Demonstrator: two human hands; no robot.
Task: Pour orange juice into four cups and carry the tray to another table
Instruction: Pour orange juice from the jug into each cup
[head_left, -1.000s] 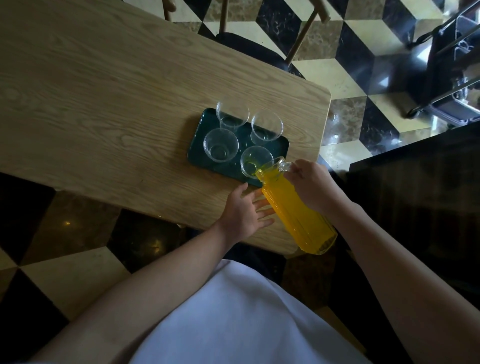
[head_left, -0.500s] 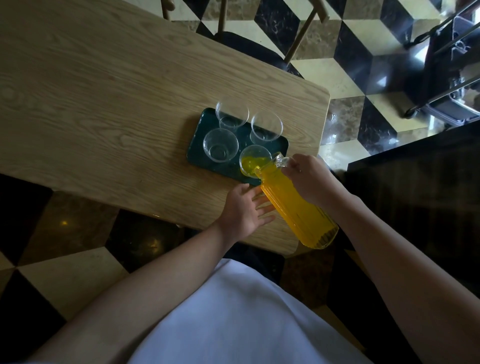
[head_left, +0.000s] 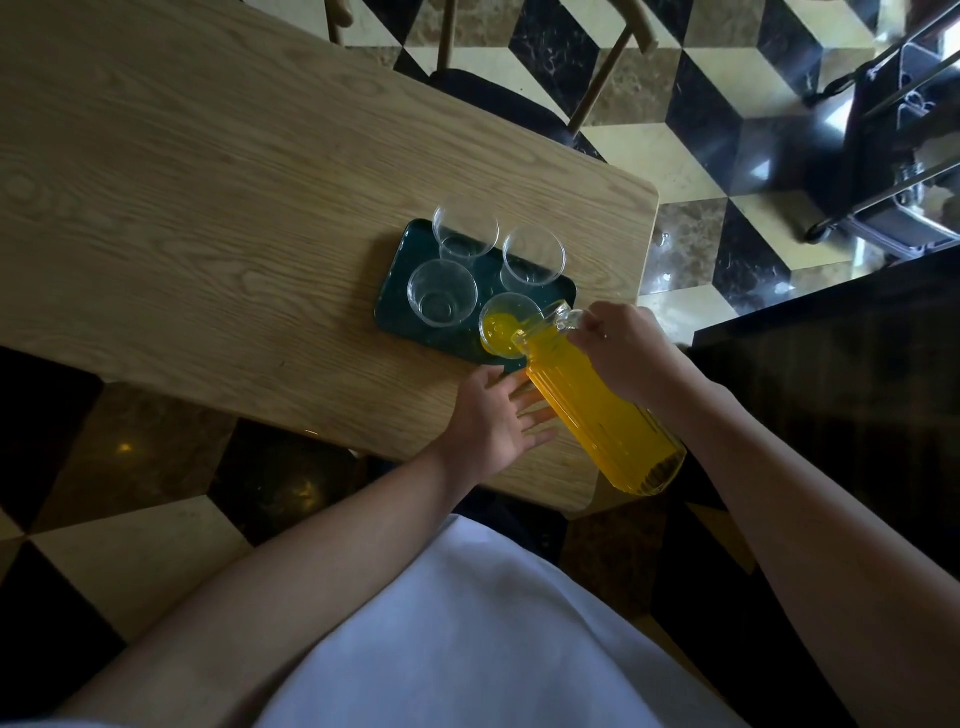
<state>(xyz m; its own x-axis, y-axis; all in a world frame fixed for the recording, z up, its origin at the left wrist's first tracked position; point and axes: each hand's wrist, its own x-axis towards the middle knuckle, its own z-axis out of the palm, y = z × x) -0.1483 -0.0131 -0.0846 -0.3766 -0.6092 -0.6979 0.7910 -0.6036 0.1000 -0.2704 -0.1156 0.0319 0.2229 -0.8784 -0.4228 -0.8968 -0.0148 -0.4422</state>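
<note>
While the right hand (head_left: 621, 353) grips the handle of the ribbed glass pitcher (head_left: 597, 405), tilted spout-down, orange juice sits in the nearest cup (head_left: 506, 332) (three other cups clear) on the dark green tray (head_left: 395, 312) near the wooden table (head_left: 208, 208) corner. Left hand (head_left: 493, 421) lies flat, fingers spread, beside the pitcher.
</note>
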